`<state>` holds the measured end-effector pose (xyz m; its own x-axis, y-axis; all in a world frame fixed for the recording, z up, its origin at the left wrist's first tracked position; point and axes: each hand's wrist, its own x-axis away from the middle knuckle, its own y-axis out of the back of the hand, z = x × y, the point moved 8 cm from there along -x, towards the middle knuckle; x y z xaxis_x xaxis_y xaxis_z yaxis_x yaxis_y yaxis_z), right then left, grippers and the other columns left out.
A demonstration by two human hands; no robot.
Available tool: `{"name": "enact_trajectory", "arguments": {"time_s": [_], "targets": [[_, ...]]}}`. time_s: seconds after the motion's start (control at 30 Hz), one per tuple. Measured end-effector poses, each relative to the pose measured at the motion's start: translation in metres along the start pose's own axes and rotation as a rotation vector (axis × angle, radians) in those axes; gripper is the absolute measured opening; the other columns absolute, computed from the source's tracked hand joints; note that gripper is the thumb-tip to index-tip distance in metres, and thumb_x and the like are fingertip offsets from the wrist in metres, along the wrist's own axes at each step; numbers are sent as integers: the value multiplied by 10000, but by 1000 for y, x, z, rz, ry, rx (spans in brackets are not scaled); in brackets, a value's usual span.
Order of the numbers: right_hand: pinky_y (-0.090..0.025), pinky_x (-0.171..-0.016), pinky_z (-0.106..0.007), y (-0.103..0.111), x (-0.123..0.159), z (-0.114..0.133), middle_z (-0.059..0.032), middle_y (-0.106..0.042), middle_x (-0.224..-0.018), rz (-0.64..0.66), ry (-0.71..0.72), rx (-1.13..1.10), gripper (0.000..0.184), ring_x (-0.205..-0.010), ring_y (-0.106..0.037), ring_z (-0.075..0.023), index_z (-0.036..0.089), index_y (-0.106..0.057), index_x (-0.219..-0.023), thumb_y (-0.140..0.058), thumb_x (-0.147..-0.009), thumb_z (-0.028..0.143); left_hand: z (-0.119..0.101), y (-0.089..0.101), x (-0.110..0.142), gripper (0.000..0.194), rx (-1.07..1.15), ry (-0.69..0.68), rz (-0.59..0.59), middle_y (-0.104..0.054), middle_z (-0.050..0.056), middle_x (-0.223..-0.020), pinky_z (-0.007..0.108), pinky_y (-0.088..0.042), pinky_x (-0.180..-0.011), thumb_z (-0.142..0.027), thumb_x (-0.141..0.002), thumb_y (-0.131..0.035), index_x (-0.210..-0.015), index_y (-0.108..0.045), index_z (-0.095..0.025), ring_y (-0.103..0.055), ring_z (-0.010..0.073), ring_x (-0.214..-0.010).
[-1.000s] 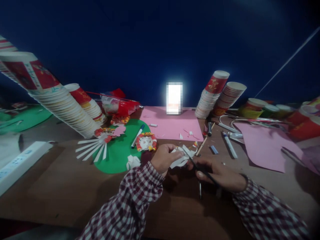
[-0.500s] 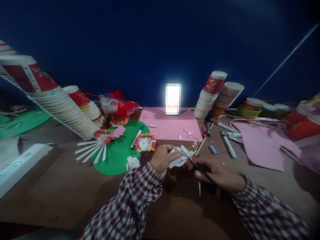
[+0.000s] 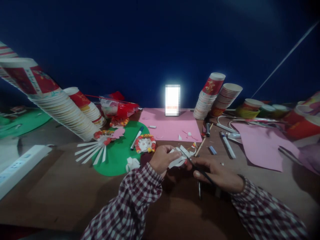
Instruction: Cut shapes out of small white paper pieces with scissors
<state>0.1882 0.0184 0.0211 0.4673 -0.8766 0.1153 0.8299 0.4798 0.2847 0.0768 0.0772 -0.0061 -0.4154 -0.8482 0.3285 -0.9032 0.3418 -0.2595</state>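
My left hand (image 3: 163,158) is closed on a small white paper cutout (image 3: 176,161), pinching it between thumb and fingers. To its right, my right hand (image 3: 215,173) wraps round a slim dark tool (image 3: 206,177), whose front end reaches across the paper; its exact kind is hard to make out. Below the right fingers shows a thin shiny rod-like thing (image 3: 199,191). Just left of my hands, a round paper face with a red and yellow rim (image 3: 145,144) and some white paper scraps (image 3: 132,164) lie on a green sheet (image 3: 110,169).
Stacked paper cups (image 3: 67,115) lean at the left, with more cup stacks (image 3: 206,96) at the back right. A pink sheet (image 3: 165,121) lies under a bright blurred rectangle (image 3: 172,100). Markers (image 3: 228,145) lie at the right, a white power strip (image 3: 23,168) at the left.
The view has shifted very slightly. Both hands, the paper and the dark tool keep almost the same position.
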Motion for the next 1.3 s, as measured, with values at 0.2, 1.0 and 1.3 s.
{"name": "enact_trajectory", "arguments": {"time_s": [0.2, 1.0, 1.3], "targets": [[-459, -770, -314, -1, 0, 3, -53, -620, -856, 16, 16, -17, 374, -842, -566, -209, 140, -614, -935, -529, -816, 484, 2, 4, -2, 206, -54, 1, -3, -599, 20, -527, 211, -357, -444, -285, -558, -695, -579, -575, -120, -494, 97, -448], [-437, -742, -305, -4, -2, 2, -45, -562, -853, 59, 62, -48, 306, -817, -526, -197, 142, -562, -920, -511, -843, 433, 0, -3, 1, 241, -7, -16, 26, -612, 35, -540, 220, -376, -471, -297, -533, -719, -597, -585, -107, -509, 104, -471], [-381, -581, -233, -5, -4, -4, -1, -479, -751, 53, 31, -170, 307, -643, -433, -124, 153, -550, -910, -529, -833, 449, -1, -6, 1, 268, 91, -1, 53, -609, 35, -541, 212, -382, -464, -323, -564, -731, -619, -585, -105, -515, 101, -462]]}}
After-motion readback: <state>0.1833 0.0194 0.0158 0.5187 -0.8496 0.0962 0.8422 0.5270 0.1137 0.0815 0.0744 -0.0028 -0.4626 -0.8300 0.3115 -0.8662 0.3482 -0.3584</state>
